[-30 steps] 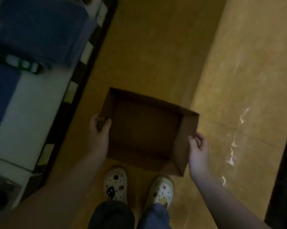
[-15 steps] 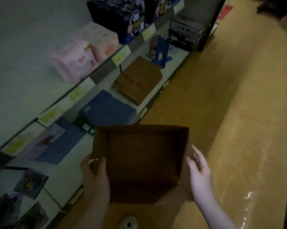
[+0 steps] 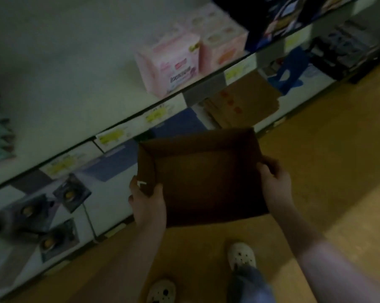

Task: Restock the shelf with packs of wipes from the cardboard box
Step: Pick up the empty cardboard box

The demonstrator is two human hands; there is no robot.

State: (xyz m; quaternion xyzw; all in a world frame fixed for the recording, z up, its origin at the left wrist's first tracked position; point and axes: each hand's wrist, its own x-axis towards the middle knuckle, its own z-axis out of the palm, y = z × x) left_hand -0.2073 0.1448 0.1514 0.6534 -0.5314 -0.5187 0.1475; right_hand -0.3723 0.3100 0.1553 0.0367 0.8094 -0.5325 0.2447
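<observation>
Head view, dim and kinda blurry. Brown open-topped cardboard box (image 3: 206, 178) held up in front of the body, over the yellow-brown floor (image 3: 315, 171), right beside the shelving. Only bare dark cardboard showing inside it.

Left hand (image 3: 147, 202) gripping the box's left wall, thumb hooked over the rim on the inside, fingers round the outside. Right hand (image 3: 276, 184) clamped on the right wall, too smeared to sort thumb from fingers.

Two pink rectangular packs (image 3: 171, 64) standing side by side on the upper white shelf (image 3: 64, 84), near its front edge and well apart from the box. Yellow price labels (image 3: 112, 136) strung along that edge.

Lower shelf: flat blue packs (image 3: 178, 123) just behind the box, flattened brown cardboard (image 3: 243, 101) further along, blue bookend-looking thing (image 3: 287, 68) past that. Dark square packs (image 3: 71, 193) off to the left.

Pair of white holey clogs (image 3: 241, 255) on the floor below the box.
</observation>
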